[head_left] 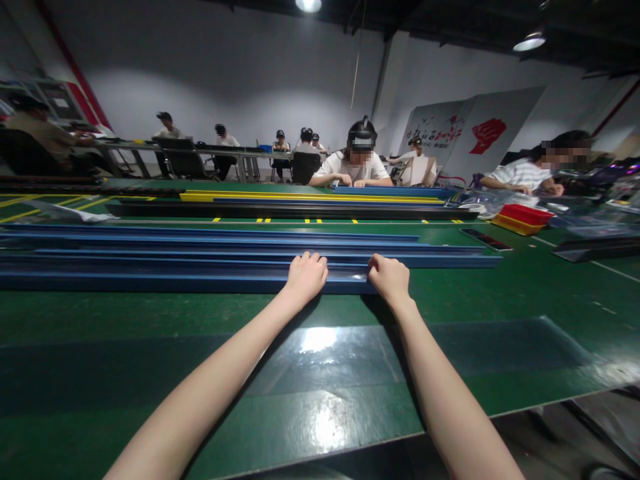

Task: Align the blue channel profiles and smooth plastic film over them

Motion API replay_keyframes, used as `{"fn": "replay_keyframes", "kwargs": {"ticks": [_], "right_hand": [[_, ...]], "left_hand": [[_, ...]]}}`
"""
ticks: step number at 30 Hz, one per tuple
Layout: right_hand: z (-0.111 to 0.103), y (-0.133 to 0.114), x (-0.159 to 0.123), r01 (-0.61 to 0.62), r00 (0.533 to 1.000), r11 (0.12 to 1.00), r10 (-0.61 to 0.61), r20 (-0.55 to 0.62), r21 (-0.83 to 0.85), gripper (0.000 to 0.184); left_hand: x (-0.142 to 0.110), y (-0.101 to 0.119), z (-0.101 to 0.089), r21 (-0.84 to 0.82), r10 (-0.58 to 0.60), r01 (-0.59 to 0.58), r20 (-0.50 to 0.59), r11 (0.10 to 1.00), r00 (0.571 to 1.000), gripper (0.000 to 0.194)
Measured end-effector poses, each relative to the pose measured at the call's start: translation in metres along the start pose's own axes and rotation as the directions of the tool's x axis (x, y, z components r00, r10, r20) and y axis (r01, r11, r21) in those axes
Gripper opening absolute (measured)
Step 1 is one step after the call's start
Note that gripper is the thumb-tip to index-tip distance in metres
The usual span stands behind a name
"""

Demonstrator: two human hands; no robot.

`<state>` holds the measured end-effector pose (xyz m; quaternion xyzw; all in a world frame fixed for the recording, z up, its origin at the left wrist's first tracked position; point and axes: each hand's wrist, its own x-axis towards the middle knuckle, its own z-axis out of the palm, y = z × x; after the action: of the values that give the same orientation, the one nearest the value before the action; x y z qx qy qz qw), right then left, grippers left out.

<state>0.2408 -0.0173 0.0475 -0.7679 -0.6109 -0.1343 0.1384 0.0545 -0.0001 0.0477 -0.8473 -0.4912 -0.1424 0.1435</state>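
Note:
Several long blue channel strips lie side by side across the green table. Over the nearest blue channel strip (175, 281), my left hand (307, 275) has its fingers curled on the trough, with the fingertips hidden from view. My right hand (391, 277) is closed on the same strip near its right end, thumb and fingers bent together. A short stretch of the trough shows between both hands and catches the light. On the table in front of my forearms lies a clear plastic sheet (465, 343), long and flat.
Beyond the blue strips lie yellow strips (310, 196) and a black strip (290, 211). A phone (486, 239) and a red and yellow bin (523, 219) stand to the right. Across the table a co-worker (353, 167) bends over a strip; another person (530, 173) works at right.

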Motion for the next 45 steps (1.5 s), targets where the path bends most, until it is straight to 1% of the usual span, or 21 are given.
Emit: {"fn": "replay_keyframes", "kwargs": {"ticks": [4,8,11,17,22,28,33,38,41,45], "right_hand": [[0.003,-0.005,-0.001,0.094,0.996,0.995,-0.094,-0.006,0.010,0.026],[0.004,-0.010,-0.003,0.206,0.979,0.978,-0.206,-0.003,0.025,0.025],[0.004,-0.009,-0.004,0.233,0.972,0.972,-0.233,-0.008,0.029,0.024],[0.002,-0.001,-0.001,0.151,0.988,0.987,-0.149,-0.027,0.059,0.025],[0.000,0.004,0.001,0.070,0.997,0.996,-0.069,-0.029,0.049,0.026],[-0.001,0.005,0.001,0.041,0.999,0.998,-0.040,-0.004,0.042,0.026],[0.000,0.003,0.001,0.090,0.996,0.995,-0.091,0.012,0.050,0.026],[0.003,-0.001,0.000,0.177,0.984,0.983,-0.177,0.000,0.053,0.024],[0.003,-0.004,-0.001,0.218,0.976,0.975,-0.218,-0.001,0.049,0.025],[0.003,-0.008,-0.003,0.276,0.961,0.960,-0.276,-0.006,0.045,0.025]], "left_hand": [[-0.001,0.002,0.003,-0.031,0.088,-0.088,-0.020,0.996,0.996,0.028],[-0.002,0.004,0.005,-0.060,0.192,-0.194,-0.023,0.979,0.981,0.028],[-0.002,0.004,0.007,-0.073,0.234,-0.235,-0.024,0.969,0.972,0.029],[0.001,-0.001,0.009,-0.084,0.221,-0.222,-0.026,0.971,0.975,0.030],[0.001,-0.003,0.006,-0.070,0.185,-0.187,-0.024,0.980,0.982,0.033],[0.001,-0.006,0.001,-0.045,0.128,-0.128,-0.012,0.991,0.992,0.035],[0.004,-0.012,-0.003,-0.049,0.085,-0.084,0.014,0.995,0.996,0.035],[0.004,-0.012,-0.004,-0.036,0.099,-0.099,0.003,0.994,0.995,0.034],[0.003,-0.008,-0.002,-0.050,0.132,-0.132,-0.003,0.990,0.991,0.033],[0.002,-0.004,0.003,-0.096,0.231,-0.232,-0.016,0.968,0.973,0.030]]}}
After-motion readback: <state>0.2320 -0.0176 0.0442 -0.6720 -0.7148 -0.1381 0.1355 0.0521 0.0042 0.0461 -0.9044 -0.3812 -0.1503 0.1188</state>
